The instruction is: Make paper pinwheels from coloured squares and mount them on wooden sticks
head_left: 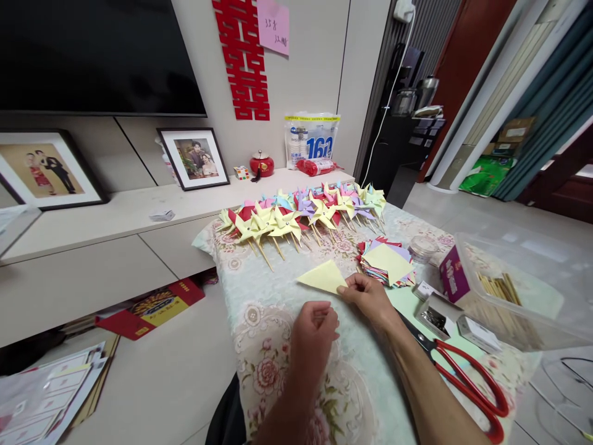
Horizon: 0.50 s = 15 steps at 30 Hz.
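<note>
My right hand (368, 296) pinches the lower right corner of a pale yellow sheet of paper (323, 276). The sheet looks folded into a triangle and is held just above the floral tablecloth (264, 334). Nearer to me, my left hand (315, 330) is apart from the paper, its fingers curled in a loose fist with nothing visible in them. A stack of coloured paper squares (386, 262), a yellow one on top, lies beyond my right hand. Scissors with red handles (467, 377) rest beside my right forearm, which partly covers the blades.
Several finished paper pinwheels (319, 213) on sticks crowd the far side of the table. To the right stand a clear plastic box (546, 309) of wooden sticks, an open small box (435, 316) of metal fasteners and a round clear container (423, 248). A white cabinet (115, 210) runs behind.
</note>
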Each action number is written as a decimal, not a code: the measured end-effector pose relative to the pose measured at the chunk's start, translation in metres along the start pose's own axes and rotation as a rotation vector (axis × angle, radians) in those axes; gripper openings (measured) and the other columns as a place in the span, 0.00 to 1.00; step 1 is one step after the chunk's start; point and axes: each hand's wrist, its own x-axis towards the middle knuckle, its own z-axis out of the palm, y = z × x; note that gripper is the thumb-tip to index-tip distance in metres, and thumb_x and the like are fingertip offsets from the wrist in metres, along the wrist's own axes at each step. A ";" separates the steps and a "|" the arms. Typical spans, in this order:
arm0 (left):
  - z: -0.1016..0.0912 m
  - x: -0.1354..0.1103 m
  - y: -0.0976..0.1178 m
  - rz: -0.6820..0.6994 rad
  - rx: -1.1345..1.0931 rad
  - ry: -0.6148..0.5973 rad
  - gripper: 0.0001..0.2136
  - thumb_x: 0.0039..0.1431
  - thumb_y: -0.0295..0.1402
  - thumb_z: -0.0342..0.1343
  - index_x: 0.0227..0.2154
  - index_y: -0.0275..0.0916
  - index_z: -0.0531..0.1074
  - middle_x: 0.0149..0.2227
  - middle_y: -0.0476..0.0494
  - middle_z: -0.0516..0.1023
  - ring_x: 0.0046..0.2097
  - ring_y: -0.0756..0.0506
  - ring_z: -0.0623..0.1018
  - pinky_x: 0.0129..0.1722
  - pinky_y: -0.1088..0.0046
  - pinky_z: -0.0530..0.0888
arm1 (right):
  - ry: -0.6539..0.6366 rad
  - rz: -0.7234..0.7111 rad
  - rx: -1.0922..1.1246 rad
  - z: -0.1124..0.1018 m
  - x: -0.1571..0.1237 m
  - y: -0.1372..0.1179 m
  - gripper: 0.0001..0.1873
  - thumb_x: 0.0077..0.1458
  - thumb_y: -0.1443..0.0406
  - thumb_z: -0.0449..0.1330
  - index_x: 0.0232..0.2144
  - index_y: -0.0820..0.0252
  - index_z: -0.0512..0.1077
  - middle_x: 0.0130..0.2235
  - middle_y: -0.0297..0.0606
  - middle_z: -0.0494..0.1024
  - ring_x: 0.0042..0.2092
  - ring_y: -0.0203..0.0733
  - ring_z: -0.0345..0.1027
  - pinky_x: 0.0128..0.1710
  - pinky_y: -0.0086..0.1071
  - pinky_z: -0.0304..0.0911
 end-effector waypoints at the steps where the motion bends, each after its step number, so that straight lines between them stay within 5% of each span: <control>1: 0.004 0.007 0.001 -0.072 -0.104 0.027 0.13 0.49 0.35 0.64 0.36 0.35 0.72 0.33 0.41 0.78 0.31 0.44 0.81 0.27 0.69 0.77 | 0.008 0.008 0.044 0.000 0.000 -0.001 0.16 0.41 0.54 0.67 0.21 0.57 0.67 0.19 0.26 0.65 0.22 0.33 0.53 0.23 0.28 0.48; 5: 0.017 0.027 0.009 -0.104 -0.331 0.065 0.18 0.40 0.36 0.70 0.32 0.34 0.71 0.28 0.44 0.78 0.28 0.47 0.79 0.26 0.72 0.77 | -0.006 0.030 0.171 0.001 -0.002 -0.006 0.19 0.40 0.51 0.68 0.22 0.58 0.69 0.20 0.27 0.67 0.23 0.33 0.55 0.25 0.29 0.50; 10: 0.017 0.033 0.011 -0.016 -0.370 0.065 0.14 0.41 0.38 0.68 0.26 0.33 0.73 0.23 0.46 0.77 0.25 0.49 0.76 0.24 0.74 0.74 | -0.071 0.069 0.250 0.002 -0.006 -0.008 0.17 0.38 0.55 0.70 0.22 0.60 0.71 0.20 0.26 0.67 0.23 0.32 0.55 0.25 0.28 0.48; 15: 0.013 0.033 0.007 -0.005 -0.335 0.065 0.12 0.40 0.37 0.68 0.22 0.34 0.74 0.21 0.47 0.77 0.23 0.50 0.74 0.24 0.75 0.71 | -0.185 0.086 0.376 0.002 -0.010 -0.016 0.19 0.37 0.57 0.73 0.30 0.59 0.73 0.26 0.32 0.78 0.29 0.40 0.70 0.31 0.31 0.60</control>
